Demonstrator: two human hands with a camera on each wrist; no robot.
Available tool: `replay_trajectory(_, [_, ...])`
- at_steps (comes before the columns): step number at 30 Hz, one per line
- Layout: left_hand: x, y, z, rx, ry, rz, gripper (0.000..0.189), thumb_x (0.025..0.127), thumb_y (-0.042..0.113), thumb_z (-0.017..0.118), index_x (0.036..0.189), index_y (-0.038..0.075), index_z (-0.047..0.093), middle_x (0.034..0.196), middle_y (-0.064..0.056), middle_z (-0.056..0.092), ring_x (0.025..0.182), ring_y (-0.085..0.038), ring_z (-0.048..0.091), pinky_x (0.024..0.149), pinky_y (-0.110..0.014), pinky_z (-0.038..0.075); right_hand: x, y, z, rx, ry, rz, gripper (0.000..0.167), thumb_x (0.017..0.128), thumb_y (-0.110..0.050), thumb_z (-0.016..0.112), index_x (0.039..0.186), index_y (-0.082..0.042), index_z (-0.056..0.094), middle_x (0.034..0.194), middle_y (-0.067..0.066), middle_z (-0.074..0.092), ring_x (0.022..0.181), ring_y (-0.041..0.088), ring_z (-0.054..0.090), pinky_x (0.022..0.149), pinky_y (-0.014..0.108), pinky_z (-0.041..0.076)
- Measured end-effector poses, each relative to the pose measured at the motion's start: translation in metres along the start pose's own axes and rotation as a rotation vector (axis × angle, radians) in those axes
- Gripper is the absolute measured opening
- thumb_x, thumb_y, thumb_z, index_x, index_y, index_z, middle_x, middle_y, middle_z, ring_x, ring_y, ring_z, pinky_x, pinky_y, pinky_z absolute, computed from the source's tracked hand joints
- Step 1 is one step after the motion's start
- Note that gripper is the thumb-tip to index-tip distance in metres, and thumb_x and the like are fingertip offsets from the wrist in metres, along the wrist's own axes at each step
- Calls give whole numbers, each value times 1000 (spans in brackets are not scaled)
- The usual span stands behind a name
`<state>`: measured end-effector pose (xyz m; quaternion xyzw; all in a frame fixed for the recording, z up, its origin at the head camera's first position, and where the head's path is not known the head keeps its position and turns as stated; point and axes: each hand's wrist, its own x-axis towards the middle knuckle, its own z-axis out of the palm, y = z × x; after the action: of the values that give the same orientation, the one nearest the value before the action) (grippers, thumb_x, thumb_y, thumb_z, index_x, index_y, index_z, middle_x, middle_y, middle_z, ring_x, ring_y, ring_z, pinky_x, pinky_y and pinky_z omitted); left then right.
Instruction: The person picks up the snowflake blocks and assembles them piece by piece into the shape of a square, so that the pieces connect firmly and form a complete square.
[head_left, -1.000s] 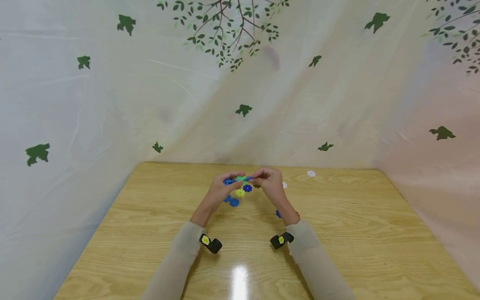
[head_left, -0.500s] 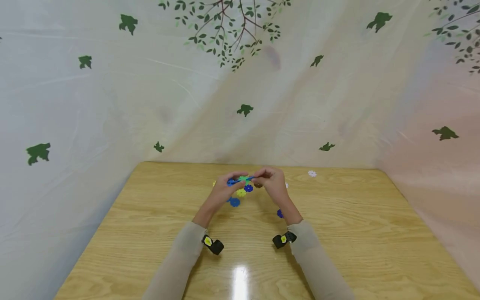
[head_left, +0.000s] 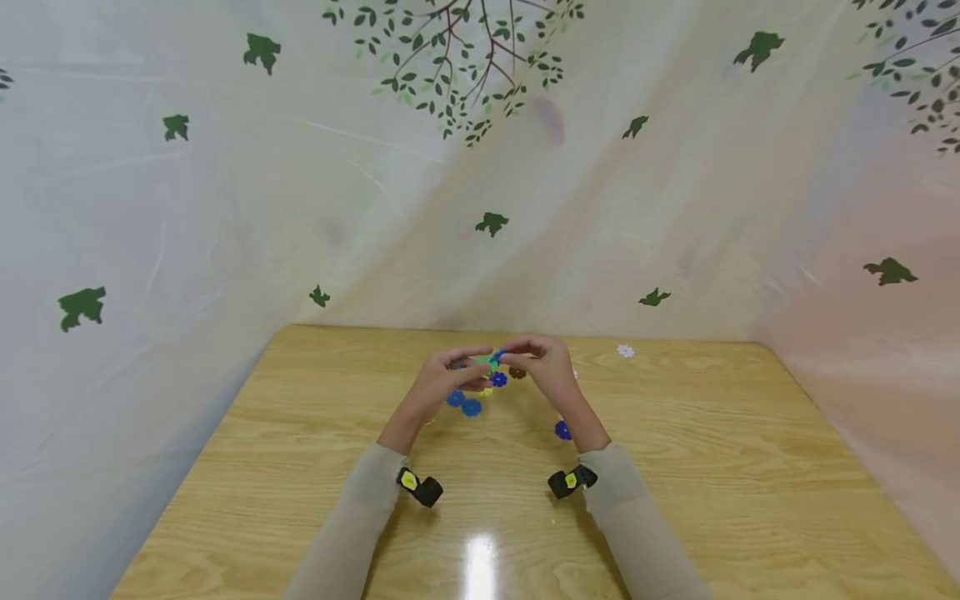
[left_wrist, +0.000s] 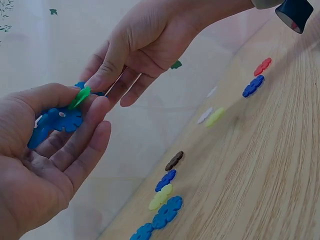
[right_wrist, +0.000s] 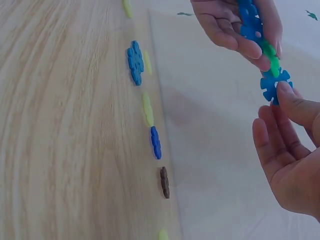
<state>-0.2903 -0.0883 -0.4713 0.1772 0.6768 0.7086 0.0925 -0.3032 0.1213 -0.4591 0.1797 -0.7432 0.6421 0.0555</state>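
My left hand [head_left: 438, 385] grips linked blue snowflake discs [left_wrist: 67, 120], flower-shaped plastic pieces with notched edges. A green snowflake disc [right_wrist: 270, 59] is slotted at the end of them, by my left thumb and fingertips. Beyond it, my right hand [head_left: 549, 372] pinches another blue snowflake disc [right_wrist: 270, 90] between thumb and forefinger, and this disc meets the green one edge to edge. Its other fingers are spread loosely in the right wrist view. Both hands are raised above the far part of the table, and the left fingers partly cover the held pieces.
On the wooden table [head_left: 300, 467] lie two blue discs [head_left: 471, 407] side by side, plus dark blue [head_left: 498, 379], brown [head_left: 517, 372] and yellow ones [left_wrist: 161, 197]. A white disc [head_left: 626, 352] lies farther right. A red disc [left_wrist: 262, 67] shows in the left wrist view. Printed fabric [head_left: 405, 250] hangs behind.
My left hand has turned and its fingers have shifted, covering more of the blue discs it holds and the yellow disc below. My right hand keeps its pinch in nearly the same place.
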Motion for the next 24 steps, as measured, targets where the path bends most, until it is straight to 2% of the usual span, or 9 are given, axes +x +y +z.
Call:
replay_trajectory(3, [0,1,1,13,22,-17,35,98,13,70,131,2,66,105,-24,72,78,-18,74,87,-62,57,1,1,3,-31,-13,-35,15,91,-7,77,101,4,76,98,23,73,72,14,68,62,25,56])
replay_trajectory(6, [-1,2,2,57,56,-28,33,98,15,70,128,2,68,96,-13,69,71,-14,65,75,-49,63,2,1,8,-42,-31,-53,15,91,-8,76,102,2,76,102,24,73,78,12,68,65,29,58])
replay_trajectory(10, [-1,3,0,86,122,-46,31,98,18,70,124,2,69,89,-2,58,67,-12,54,64,-30,58,1,-1,13,-47,-43,-50,19,93,-6,74,109,3,75,108,23,72,86,7,70,73,33,61])
replay_trajectory(14, [0,4,-6,85,181,-47,29,96,17,73,120,2,71,94,-4,58,66,-13,54,62,-27,54,2,0,16,-66,-80,-16,28,93,-4,73,119,6,70,110,24,72,93,18,73,81,34,62])
replay_trajectory(17, [0,5,-10,79,192,-39,28,96,17,73,120,2,71,97,-5,59,66,-12,55,62,-28,56,4,4,17,-102,-178,40,31,94,-3,71,123,10,66,109,26,72,95,26,73,84,40,62])
replay_trajectory(20, [-1,7,-14,81,189,-34,28,96,17,72,120,1,70,99,-2,62,67,-10,57,64,-30,58,6,8,18,-187,-333,97,30,95,-3,70,121,11,67,107,24,73,95,26,73,86,44,61])
replay_trajectory(22, [-1,8,-16,89,181,-31,28,97,17,71,121,2,69,98,-2,65,68,-10,59,64,-31,58,7,11,19,-260,-431,122,27,95,-5,70,119,9,69,105,21,75,94,24,72,84,40,60])
replay_trajectory(24, [-2,9,-17,95,167,-26,26,98,18,70,120,3,69,100,-3,71,69,-13,60,64,-31,57,9,15,22,-340,-501,113,24,94,-5,71,115,6,71,103,19,75,91,21,72,80,34,59])
